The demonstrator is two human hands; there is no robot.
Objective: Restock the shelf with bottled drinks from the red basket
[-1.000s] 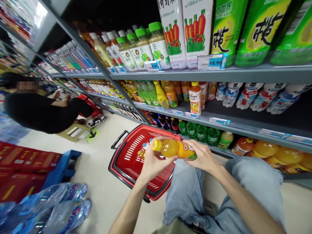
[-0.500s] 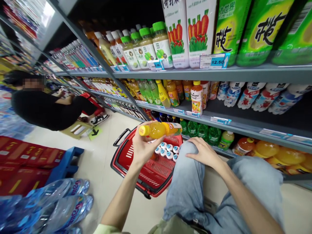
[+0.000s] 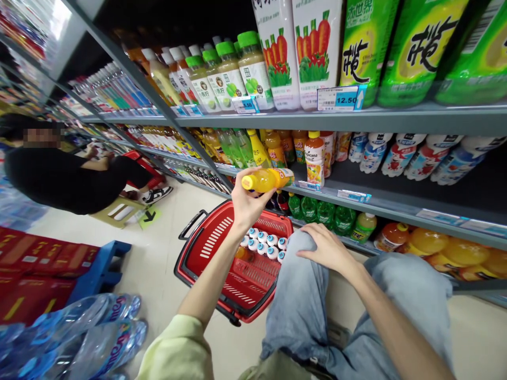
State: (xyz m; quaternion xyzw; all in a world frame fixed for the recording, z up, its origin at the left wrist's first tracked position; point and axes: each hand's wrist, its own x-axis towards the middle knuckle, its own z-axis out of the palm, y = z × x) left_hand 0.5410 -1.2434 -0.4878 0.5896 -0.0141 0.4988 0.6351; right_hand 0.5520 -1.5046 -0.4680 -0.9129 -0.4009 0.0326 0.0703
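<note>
My left hand (image 3: 247,203) is closed round a yellow-capped bottle of orange juice (image 3: 267,180), held almost level with its cap toward me and its base toward the shelf. Below it, a red shopping basket (image 3: 216,237) stands on the floor with several small white bottles (image 3: 261,243) with blue caps in it, and an orange bottle (image 3: 243,254) partly hidden by my arm. My right hand (image 3: 327,248) rests on my jeans-covered knee (image 3: 303,245), fingers spread, holding nothing. Just beyond the held bottle, a Tropicana bottle (image 3: 314,158) stands upright at the middle shelf's front edge.
Drink shelves (image 3: 293,122) run along the front and right. On the left a person in black (image 3: 59,177) sits on a low stool (image 3: 116,211). Large water bottles (image 3: 103,338), red cartons (image 3: 43,258) and a blue pallet (image 3: 105,266) stand at lower left.
My left hand has carried the juice bottle up and forward, away from above the basket and closer to the middle shelf. My right hand stays on the knee. The view has shifted slightly.
</note>
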